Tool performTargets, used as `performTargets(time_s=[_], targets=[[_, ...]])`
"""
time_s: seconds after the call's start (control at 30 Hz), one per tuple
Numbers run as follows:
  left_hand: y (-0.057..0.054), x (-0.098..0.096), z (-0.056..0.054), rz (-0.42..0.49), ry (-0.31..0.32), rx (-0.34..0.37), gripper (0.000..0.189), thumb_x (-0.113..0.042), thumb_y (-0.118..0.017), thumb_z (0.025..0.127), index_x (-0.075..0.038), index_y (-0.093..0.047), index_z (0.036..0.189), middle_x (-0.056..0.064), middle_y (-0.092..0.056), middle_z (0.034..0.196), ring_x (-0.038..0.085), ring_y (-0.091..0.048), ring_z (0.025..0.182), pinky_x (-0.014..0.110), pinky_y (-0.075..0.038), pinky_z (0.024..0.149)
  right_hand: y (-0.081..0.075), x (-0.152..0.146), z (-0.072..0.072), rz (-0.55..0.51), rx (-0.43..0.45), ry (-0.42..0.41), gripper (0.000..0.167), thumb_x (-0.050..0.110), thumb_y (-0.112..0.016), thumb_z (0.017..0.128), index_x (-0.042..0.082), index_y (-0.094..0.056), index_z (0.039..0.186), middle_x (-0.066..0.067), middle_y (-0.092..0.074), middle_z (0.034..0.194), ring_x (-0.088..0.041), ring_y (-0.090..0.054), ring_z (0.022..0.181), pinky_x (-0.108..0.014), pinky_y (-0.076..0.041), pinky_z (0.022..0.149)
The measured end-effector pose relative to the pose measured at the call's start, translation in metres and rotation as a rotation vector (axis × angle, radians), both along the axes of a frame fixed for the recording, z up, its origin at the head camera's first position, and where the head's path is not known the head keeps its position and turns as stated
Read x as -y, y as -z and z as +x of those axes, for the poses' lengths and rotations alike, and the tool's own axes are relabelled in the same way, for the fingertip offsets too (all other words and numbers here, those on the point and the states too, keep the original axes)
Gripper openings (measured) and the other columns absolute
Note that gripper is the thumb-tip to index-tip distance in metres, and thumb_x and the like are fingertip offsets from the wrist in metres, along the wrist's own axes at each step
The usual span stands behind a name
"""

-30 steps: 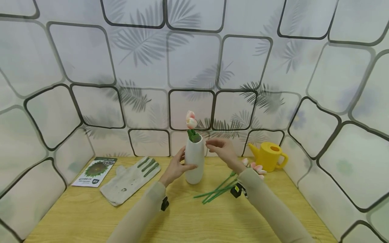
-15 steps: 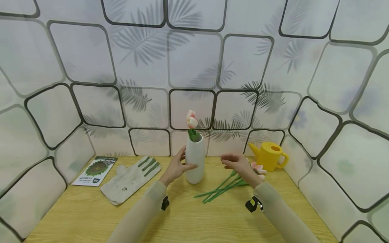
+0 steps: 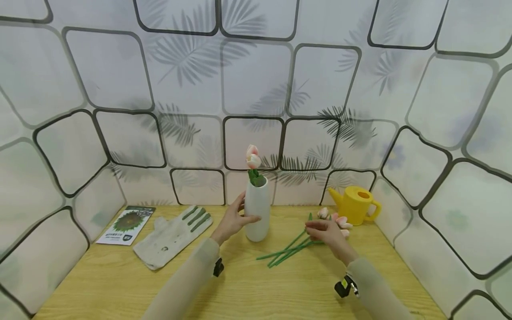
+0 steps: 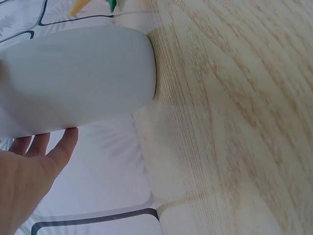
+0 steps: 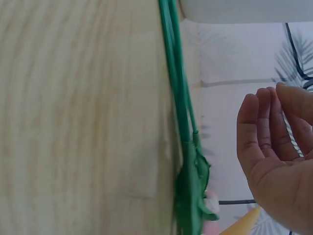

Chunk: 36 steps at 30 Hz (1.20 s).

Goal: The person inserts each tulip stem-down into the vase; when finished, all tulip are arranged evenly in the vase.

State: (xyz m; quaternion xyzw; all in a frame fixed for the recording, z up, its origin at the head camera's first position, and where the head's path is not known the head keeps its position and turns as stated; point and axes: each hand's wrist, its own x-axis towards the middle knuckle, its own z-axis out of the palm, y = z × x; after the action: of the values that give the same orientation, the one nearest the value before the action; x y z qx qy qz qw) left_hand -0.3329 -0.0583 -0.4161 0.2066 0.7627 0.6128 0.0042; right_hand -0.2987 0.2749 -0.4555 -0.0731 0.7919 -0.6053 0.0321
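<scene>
A white vase (image 3: 257, 213) stands upright on the wooden table, pink-and-white tulips (image 3: 253, 160) rising from its mouth. My left hand (image 3: 232, 222) grips the vase from the left, thumb across its front; in the left wrist view fingers curl along the vase wall (image 4: 83, 73). To the right lie several loose artificial tulips, their green stems (image 3: 286, 254) pointing toward the vase and their pink blooms (image 3: 341, 221) near the watering can. My right hand (image 3: 330, 235) hovers over them, and in the right wrist view its bent fingers hold nothing beside the green stems (image 5: 178, 83).
A yellow watering can (image 3: 354, 204) stands behind the loose blooms at the back right. On the left lie a pale work glove (image 3: 170, 242) with green-striped fingers and a sunflower seed packet (image 3: 126, 226). Patterned cloth walls (image 3: 256, 98) enclose the table's back and sides.
My right hand has withdrawn from beside the vase mouth, moving right and down to above the loose tulips. The left hand keeps its grip on the vase in the same place.
</scene>
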Motion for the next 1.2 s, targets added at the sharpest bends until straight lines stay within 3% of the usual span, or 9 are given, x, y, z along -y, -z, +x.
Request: performTargets(time_s=[0.2, 0.37, 0.53, 0.7, 0.93, 1.2], targets=[[0.0, -0.001, 0.0, 0.005, 0.008, -0.011, 0.089, -0.014, -0.081, 0.082, -0.022, -0.03, 0.155, 0.015, -0.047, 0.146, 0.038, -0.046, 0.134, 0.058, -0.043, 0.103, 0.015, -0.007, 0.006, 0.024, 0.076, 0.007, 0.042, 0.01, -0.064, 0.095, -0.015, -0.055, 0.128, -0.024, -0.066, 0.119, -0.017, -0.069, 0.093, -0.037, -0.058, 0.084], [0.0, -0.001, -0.001, 0.007, 0.017, -0.01, 0.089, -0.015, -0.08, 0.083, -0.023, -0.029, 0.155, 0.014, -0.047, 0.146, 0.038, -0.046, 0.134, 0.058, -0.043, 0.103, 0.023, -0.013, 0.011, 0.062, 0.084, -0.015, 0.039, 0.004, -0.063, 0.095, -0.02, -0.055, 0.124, -0.02, -0.071, 0.105, -0.011, -0.068, 0.082, -0.028, -0.058, 0.073], [-0.001, -0.001, 0.0, 0.011, 0.015, -0.009, 0.089, -0.015, -0.08, 0.083, -0.023, -0.029, 0.155, 0.014, -0.047, 0.146, 0.038, -0.046, 0.133, 0.058, -0.044, 0.103, 0.027, -0.017, 0.012, 0.049, 0.112, -0.074, 0.039, -0.002, -0.06, 0.094, -0.023, -0.05, 0.125, -0.015, -0.072, 0.097, -0.009, -0.067, 0.078, -0.028, -0.059, 0.072], [-0.001, 0.0, -0.001, 0.0, 0.015, -0.009, 0.09, -0.015, -0.08, 0.083, -0.022, -0.027, 0.156, 0.015, -0.046, 0.147, 0.038, -0.046, 0.134, 0.058, -0.044, 0.103, 0.03, -0.016, 0.009, 0.053, 0.136, -0.068, 0.039, -0.006, -0.058, 0.093, -0.024, -0.049, 0.126, -0.014, -0.071, 0.097, -0.01, -0.066, 0.077, -0.028, -0.059, 0.07], [0.023, -0.001, -0.02, -0.002, -0.013, -0.014, 0.092, -0.018, -0.081, 0.082, -0.028, -0.027, 0.156, 0.013, -0.045, 0.148, 0.036, -0.046, 0.134, 0.06, -0.043, 0.103, 0.032, -0.013, 0.003, 0.064, 0.195, -0.009, 0.039, -0.003, -0.06, 0.093, -0.021, -0.053, 0.126, -0.009, -0.072, 0.089, -0.01, -0.067, 0.072, -0.028, -0.06, 0.069], [0.027, -0.001, -0.023, -0.001, -0.016, -0.028, 0.091, -0.03, -0.084, 0.079, -0.037, -0.03, 0.152, 0.007, -0.049, 0.145, 0.031, -0.049, 0.132, 0.056, -0.046, 0.101, 0.034, -0.012, 0.002, 0.03, 0.23, 0.06, 0.036, -0.001, -0.063, 0.091, -0.018, -0.058, 0.123, -0.011, -0.074, 0.088, -0.012, -0.07, 0.073, -0.03, -0.06, 0.071]])
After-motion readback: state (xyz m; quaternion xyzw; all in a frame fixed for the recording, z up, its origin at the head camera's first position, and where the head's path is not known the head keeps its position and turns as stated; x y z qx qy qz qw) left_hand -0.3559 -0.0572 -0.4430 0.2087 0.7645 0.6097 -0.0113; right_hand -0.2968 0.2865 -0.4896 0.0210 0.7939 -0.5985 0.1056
